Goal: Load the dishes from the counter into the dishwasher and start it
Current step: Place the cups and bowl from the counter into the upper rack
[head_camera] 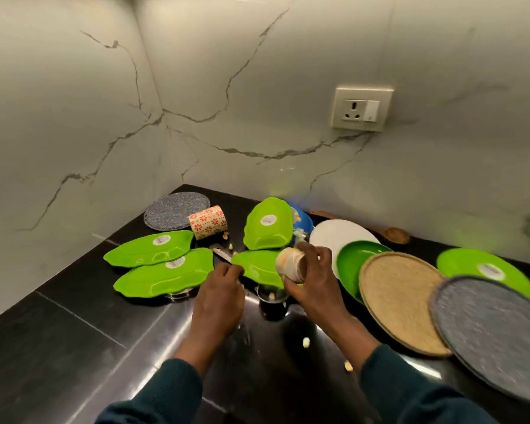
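My right hand [311,276] holds a small pale cup [289,263] tipped on its side above the black counter [74,347]. My left hand [219,296] pinches the handle end of a metal utensil [220,253] beside a green leaf-shaped plate [257,266]. Two more green leaf plates [150,249] [165,276] lie upside down to the left, and one [268,224] leans up behind. A small steel cup [271,296] stands under my right hand. The dishwasher is out of view.
On the right overlap a white plate [334,234], a green round plate [352,264], a woven tan plate [401,301], a grey speckled plate [496,335] and another green plate [487,267]. A flowered mug [208,221], grey plate [175,209], blue dish [303,220] and wooden spoon [389,234] sit behind. Food crumbs [306,342] dot the counter.
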